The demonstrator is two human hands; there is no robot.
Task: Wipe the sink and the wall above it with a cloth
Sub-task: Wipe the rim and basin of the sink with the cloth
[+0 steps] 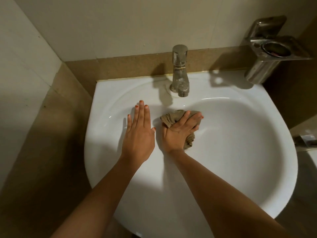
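Observation:
A white round sink (pixel 240 152) fills the middle of the view. My right hand (pixel 180 131) presses a crumpled brown cloth (pixel 171 117) against the sink's left inner slope, fingers spread over it. My left hand (pixel 139 131) lies flat on the sink's left rim, fingers straight and together, holding nothing. Above the sink rises a pale tiled wall (pixel 120 23) with a brown stone band (pixel 120 67) along its base.
A stained metal tap (pixel 180 71) stands at the back centre of the sink. A steel holder (pixel 272 48) is fixed to the wall at the upper right. A side wall closes in on the left, and another fixture's edge (pixel 307 140) shows at the right.

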